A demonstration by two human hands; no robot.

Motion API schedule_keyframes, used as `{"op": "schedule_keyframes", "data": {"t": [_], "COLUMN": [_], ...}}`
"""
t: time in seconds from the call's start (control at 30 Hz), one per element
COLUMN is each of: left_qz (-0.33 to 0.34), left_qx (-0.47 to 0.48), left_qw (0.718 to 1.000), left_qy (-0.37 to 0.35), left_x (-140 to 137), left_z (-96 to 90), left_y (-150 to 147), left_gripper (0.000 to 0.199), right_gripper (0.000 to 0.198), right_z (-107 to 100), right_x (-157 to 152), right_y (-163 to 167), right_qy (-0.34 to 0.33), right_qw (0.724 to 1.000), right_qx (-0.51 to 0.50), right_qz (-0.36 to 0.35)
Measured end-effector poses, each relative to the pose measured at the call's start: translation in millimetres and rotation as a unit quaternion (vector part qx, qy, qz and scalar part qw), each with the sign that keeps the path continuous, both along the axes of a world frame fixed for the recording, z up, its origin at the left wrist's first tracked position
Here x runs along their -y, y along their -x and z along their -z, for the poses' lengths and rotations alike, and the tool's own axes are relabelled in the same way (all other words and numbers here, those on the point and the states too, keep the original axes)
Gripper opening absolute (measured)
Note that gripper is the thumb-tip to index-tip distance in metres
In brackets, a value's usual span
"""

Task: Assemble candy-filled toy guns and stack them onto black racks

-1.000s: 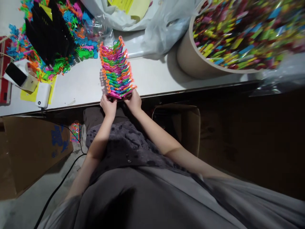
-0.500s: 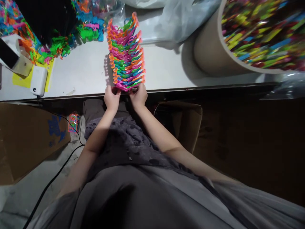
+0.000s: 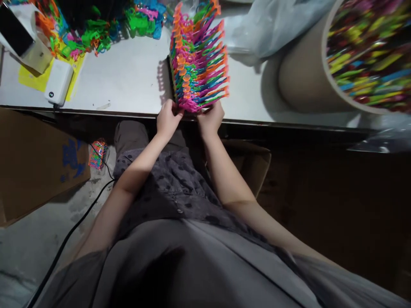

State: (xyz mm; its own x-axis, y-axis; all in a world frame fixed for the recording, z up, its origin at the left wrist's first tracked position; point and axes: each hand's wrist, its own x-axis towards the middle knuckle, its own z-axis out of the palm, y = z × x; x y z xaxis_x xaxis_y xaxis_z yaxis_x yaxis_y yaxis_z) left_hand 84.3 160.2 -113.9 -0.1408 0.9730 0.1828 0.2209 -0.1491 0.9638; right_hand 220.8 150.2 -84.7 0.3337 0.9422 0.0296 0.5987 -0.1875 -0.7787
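A long rack of bright plastic pieces (image 3: 199, 60), in rows of pink, green, blue and orange with orange tips along both sides, rises over the table's front edge. Its near end is between my two hands. My left hand (image 3: 168, 119) closes on the near left corner, thumb toward the middle. At the near right corner, my right hand (image 3: 211, 117) grips the same rack, its fingers partly hidden beneath. A dark edge shows along the rack's left side, and its shadow falls on the white table (image 3: 128, 77).
A big bucket (image 3: 302, 77) full of colourful pieces stands at right, beside clear plastic bags (image 3: 272, 25). Loose plastic pieces (image 3: 141, 21) lie at the back left, near a white power bank (image 3: 59, 81) with a cable. Cardboard boxes (image 3: 38, 167) stand below the table.
The rack has shifted right and tilted, with its left side showing more. Both hands have moved along with it, still gripping the near end. The camera view has shifted too.
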Motion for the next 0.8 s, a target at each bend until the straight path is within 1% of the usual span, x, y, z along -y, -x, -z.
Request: {"op": "schedule_keyframes", "data": {"t": [0.13,0.2,0.27,0.33,0.4,0.43,0.47,0.53,0.6,0.67,0.8], "left_qz": [-0.008,-0.013,-0.012,-0.008,-0.002,0.006,0.017,0.039,0.050,0.046,0.029], "left_qx": [0.023,0.027,0.011,-0.013,-0.029,-0.035,-0.043,-0.074,-0.126,-0.187,-0.296], "left_qw": [1.000,0.999,1.000,0.999,0.998,0.998,0.998,0.995,0.989,0.980,0.954], "left_qy": [0.006,0.012,0.025,0.042,0.052,0.053,0.053,0.054,0.057,0.058,0.046], "left_x": [0,-2,-2,0,4,7,10,17,22,26,30], "left_z": [-5.4,-10.5,-16.5,-22.4,-27.5,-29.8,-31.9,-36.0,-40.0,-44.1,-50.8], "left_y": [-4,-2,0,1,-2,-4,-7,-13,-17,-19,-15], "left_gripper": [0.024,0.025,0.028,0.029,0.029,0.029,0.028,0.026,0.022,0.017,0.015], "right_gripper": [0.024,0.023,0.020,0.019,0.020,0.021,0.022,0.024,0.025,0.024,0.017], "right_z": [10,14,16,17,20,22,25,30,35,38,43], "right_x": [-5,-7,-4,6,22,30,38,49,51,47,35], "right_y": [0,-1,-2,2,11,17,23,33,39,41,40], "right_qy": [-0.038,-0.038,-0.034,-0.044,-0.064,-0.069,-0.066,-0.072,-0.090,-0.101,-0.083], "right_qw": [0.999,0.999,0.999,0.998,0.995,0.994,0.995,0.995,0.994,0.992,0.990], "right_qx": [0.002,-0.011,-0.030,-0.043,-0.049,-0.052,-0.059,-0.061,-0.055,-0.049,-0.046], "right_qz": [0.015,0.009,-0.004,0.014,0.053,0.062,0.050,0.032,0.042,0.066,0.101]}}
